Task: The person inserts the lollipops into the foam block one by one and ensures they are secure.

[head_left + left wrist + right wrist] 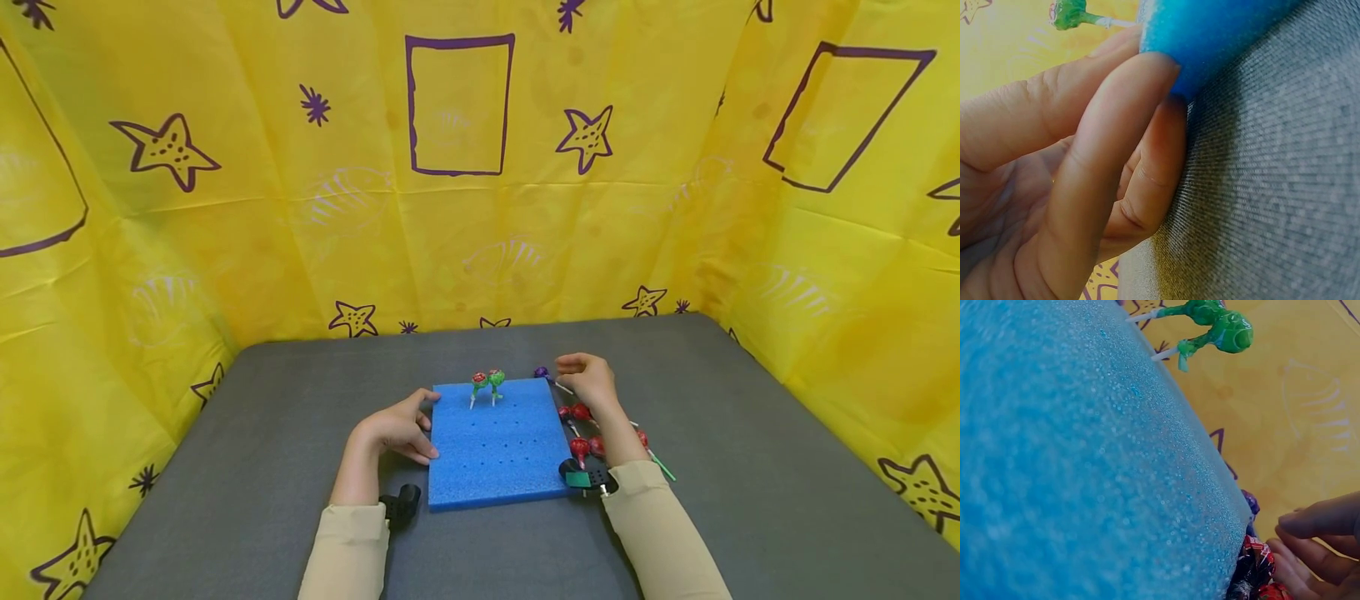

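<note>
My left hand rests against the left edge of a blue foam board, its thumb and index finger touching the edge well apart. In the left wrist view, other fingers bend beneath, near the table. Two lollipops, one red and green and one green, stand upright by their sticks near the board's far edge. Beyond the board's right side my right hand hovers by a purple lollipop lying on the table. The right wrist view shows its fingers loosely bent with no lollipop visible between them.
Several red lollipops lie along the board's right side, partly under the right forearm. A green stick points out to the right. Small holes dot the board. Yellow patterned cloth surrounds the grey table.
</note>
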Demonstrator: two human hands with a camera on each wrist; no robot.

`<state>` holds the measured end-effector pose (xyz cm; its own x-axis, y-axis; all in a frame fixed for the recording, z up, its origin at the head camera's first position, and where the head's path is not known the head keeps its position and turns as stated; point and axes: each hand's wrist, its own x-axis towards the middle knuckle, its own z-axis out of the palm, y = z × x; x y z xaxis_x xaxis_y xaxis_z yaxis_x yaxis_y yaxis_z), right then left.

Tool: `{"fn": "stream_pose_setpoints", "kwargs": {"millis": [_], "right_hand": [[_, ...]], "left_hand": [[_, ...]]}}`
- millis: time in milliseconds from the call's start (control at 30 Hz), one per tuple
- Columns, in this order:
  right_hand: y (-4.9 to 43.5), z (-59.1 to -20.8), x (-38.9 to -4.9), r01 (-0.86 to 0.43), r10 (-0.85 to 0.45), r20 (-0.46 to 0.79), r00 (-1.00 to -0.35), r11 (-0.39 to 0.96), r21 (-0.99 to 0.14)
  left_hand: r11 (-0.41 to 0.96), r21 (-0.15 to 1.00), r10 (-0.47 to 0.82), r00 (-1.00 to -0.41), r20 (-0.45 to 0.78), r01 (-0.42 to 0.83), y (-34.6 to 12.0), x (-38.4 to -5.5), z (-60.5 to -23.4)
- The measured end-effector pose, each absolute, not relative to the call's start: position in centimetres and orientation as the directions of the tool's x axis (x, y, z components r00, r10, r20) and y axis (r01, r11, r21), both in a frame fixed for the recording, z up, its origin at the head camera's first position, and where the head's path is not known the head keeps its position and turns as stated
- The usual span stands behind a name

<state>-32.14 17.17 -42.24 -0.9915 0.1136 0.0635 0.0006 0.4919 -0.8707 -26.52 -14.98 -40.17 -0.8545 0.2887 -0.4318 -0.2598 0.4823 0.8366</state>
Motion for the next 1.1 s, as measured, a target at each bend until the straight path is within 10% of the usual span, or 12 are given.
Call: {"fn": "stream_pose_setpoints", "kwargs": {"millis": [1100], "right_hand": [[16.94,-42.62,-31.91,-0.028,0.069,0.084,-0.994,0.59,-0.807]], "left_hand": [[0.477,0.844,0.295,-0.86,-0.417,-0.246,-15.08,-26.5,-40.32]]}}
